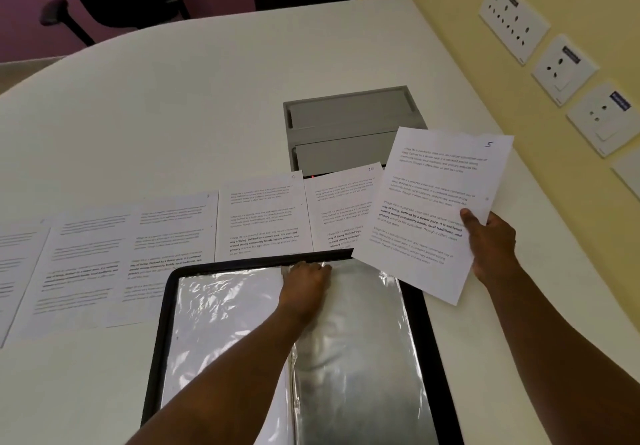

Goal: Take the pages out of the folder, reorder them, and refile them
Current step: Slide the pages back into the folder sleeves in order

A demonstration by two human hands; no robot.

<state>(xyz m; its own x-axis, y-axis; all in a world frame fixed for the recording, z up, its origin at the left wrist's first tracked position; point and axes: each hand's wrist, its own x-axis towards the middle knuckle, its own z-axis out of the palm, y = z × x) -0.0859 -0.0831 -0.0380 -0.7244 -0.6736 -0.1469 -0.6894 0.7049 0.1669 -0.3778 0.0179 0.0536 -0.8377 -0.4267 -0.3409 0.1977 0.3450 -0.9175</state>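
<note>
Folder (162,340) is lying open on the white table (173,115), black-edged with shiny plastic sleeves (221,313) inside. Right hand (491,240) is pinching a printed page (433,209) by its right edge, thumb on top, holding it tilted above the folder's far right corner; that one's got a handwritten 5 in the corner. Left hand (306,280) is curling its fingers over the top edge of a sleeve near the spine. More pages are sitting in a row (263,216) just past the folder, two marked 9 and 10. Behind them a grey box (349,115) is sitting near the wall sockets (512,19).
</note>
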